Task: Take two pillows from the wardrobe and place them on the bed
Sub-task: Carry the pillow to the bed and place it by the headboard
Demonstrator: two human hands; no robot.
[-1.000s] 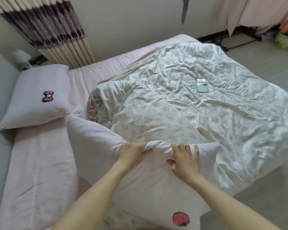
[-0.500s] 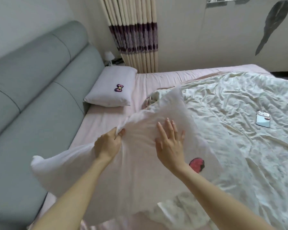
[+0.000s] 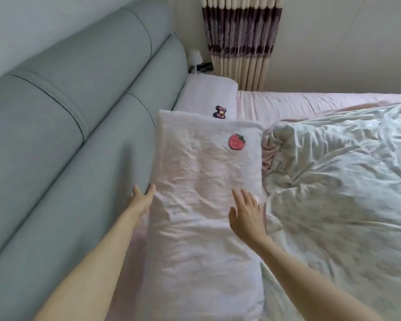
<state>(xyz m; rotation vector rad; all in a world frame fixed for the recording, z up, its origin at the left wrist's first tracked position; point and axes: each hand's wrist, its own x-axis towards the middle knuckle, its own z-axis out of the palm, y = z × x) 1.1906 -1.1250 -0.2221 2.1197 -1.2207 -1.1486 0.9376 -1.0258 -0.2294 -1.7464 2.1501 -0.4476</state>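
The strawberry pillow (image 3: 202, 205), a pale pink one with a red strawberry patch (image 3: 236, 141) near its far right corner, lies flat on the bed's pink sheet (image 3: 287, 104), lengthwise along the grey-green padded headboard (image 3: 67, 135). Its long left edge runs just beside the headboard; its right edge meets the rumpled floral duvet (image 3: 333, 181). Its near end is cut off by the bottom of the view.

The left hand (image 3: 140, 199) is at the pillow's left edge, in the narrow gap between pillow and headboard, fingers spread and open, gripping nothing; the fingertips (image 3: 151, 188) seem to brush the pillow's edge, though contact is hard to confirm. The right hand (image 3: 247, 213) is open with fingers splayed, over the pillow's right half near the duvet's edge. Whether the palm rests on the fabric or floats just above it cannot be told. Both bare forearms reach in from the bottom of the frame.

Beyond the strawberry pillow's far end lies the bow pillow (image 3: 208, 93), also against the headboard, marked with a purple bow patch (image 3: 220, 111). Its near part is hidden behind the strawberry pillow, whose far edge overlaps it right up to the bow.

Further out, a striped curtain (image 3: 241, 38) hangs at the wall behind the bed. A small white object (image 3: 195, 57) stands in the corner beside the headboard, too blurred to identify.
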